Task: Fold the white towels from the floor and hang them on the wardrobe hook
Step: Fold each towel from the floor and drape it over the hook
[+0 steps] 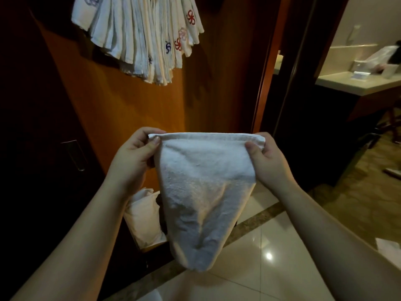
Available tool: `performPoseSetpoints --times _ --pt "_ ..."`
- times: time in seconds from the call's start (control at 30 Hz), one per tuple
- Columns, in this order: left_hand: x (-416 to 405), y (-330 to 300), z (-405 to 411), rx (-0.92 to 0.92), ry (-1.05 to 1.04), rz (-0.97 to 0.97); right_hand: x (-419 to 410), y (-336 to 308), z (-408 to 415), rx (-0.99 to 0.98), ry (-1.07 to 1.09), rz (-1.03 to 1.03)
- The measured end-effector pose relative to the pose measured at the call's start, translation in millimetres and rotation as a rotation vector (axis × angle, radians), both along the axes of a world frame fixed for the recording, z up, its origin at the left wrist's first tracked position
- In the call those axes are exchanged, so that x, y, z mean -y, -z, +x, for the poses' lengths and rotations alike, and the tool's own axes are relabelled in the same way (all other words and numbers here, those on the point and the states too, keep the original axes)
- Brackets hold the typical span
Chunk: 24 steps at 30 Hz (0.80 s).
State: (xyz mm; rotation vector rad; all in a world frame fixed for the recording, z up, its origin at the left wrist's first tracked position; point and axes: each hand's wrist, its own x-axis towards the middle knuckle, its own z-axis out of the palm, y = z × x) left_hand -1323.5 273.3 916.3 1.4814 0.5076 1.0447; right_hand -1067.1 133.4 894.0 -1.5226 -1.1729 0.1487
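A white towel (206, 187) hangs folded in front of me, its top edge stretched level between both hands and its lower end drooping to a point. My left hand (134, 157) pinches the top left corner with thumb on the near side. My right hand (267, 157) pinches the top right corner the same way. Several folded white towels (138, 33) with red and blue emblems hang fanned out on the wooden wardrobe panel (121, 109) above; the hook itself is hidden behind them. More white cloth (145, 218) lies on the floor by the wardrobe base.
A dark wardrobe door with a metal handle (74, 155) stands at left. A wooden door frame (267, 72) leads right to a room with a pale counter (355, 83). Glossy floor tiles (271, 268) lie below, with a white item (388, 248) at the right edge.
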Motion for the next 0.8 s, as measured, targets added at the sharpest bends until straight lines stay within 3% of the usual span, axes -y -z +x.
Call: performPoseSetpoints --times 0.17,0.27,0.33,0.43,0.57,0.63,0.73,0.8 --pt "6 -11 1 -0.052 -0.073 0.178 11 -18 -7 -0.061 0.044 0.171" --pt "2 -36 -6 0.075 -0.114 0.248 16 -47 -13 -0.139 -0.071 0.261" --pt "-1 -44 -10 0.151 0.012 0.145 16 -65 -19 -0.188 -0.138 0.299" --pt "5 -34 -6 -0.013 0.331 -0.174 11 -72 -24 -0.161 -0.138 0.256" --pt "3 -14 0 -0.016 0.319 -0.371 7 -56 -21 -0.176 -0.100 0.108" --pt "-1 -9 1 0.042 0.354 -0.436 6 -47 -14 -0.375 -0.182 0.066" --pt "0 3 6 0.063 0.450 -0.588 7 -22 2 -0.947 -0.519 -0.041" --pt "2 13 11 0.055 0.468 -0.688 11 6 5 -1.118 -0.692 -0.148"
